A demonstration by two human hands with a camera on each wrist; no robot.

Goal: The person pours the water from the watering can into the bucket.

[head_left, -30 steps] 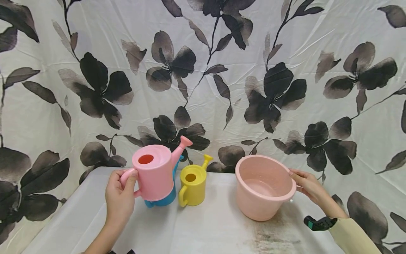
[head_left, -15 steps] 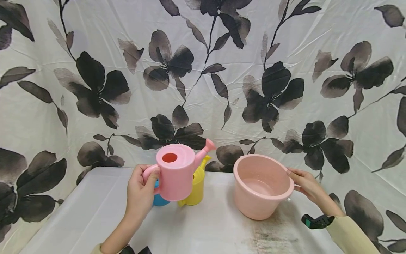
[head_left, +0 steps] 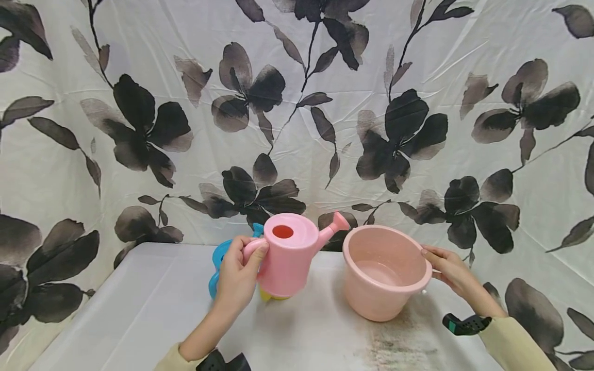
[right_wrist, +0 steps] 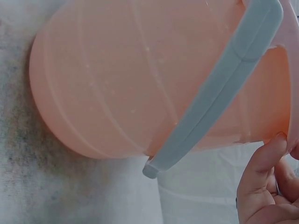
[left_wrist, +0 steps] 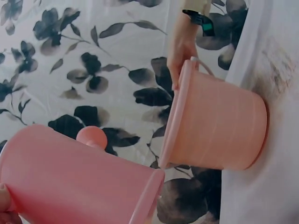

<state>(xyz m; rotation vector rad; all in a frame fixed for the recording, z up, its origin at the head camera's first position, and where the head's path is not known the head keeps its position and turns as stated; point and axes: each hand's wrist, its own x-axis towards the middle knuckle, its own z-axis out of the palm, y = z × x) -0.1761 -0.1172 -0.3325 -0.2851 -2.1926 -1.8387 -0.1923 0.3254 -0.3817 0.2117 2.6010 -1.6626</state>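
Observation:
My left hand (head_left: 238, 275) grips the handle of a pink watering can (head_left: 290, 260) and holds it above the table, its spout pointing right. The spout's rose hangs just left of a pale pink bucket (head_left: 373, 301), near its rim. That bucket stands on the table, with a grey carrying handle (right_wrist: 210, 102) hanging down its side in the right wrist view. At the bucket's right edge, my right hand (head_left: 447, 268) pinches the rim between thumb and fingers. Behind the raised can, a yellow watering can (head_left: 275, 297) is mostly hidden. A blue watering can (head_left: 221, 252) shows partly behind my left hand.
A white-covered table (head_left: 139, 309) carries all the things, with a dark smudged patch (head_left: 401, 348) in front of the bucket. A floral curtain (head_left: 297, 129) hangs close behind the table's back edge.
My left hand has carried the pink watering can rightward, from in front of the blue can to in front of the yellow one, nearer the bucket. My right hand and the bucket have stayed put.

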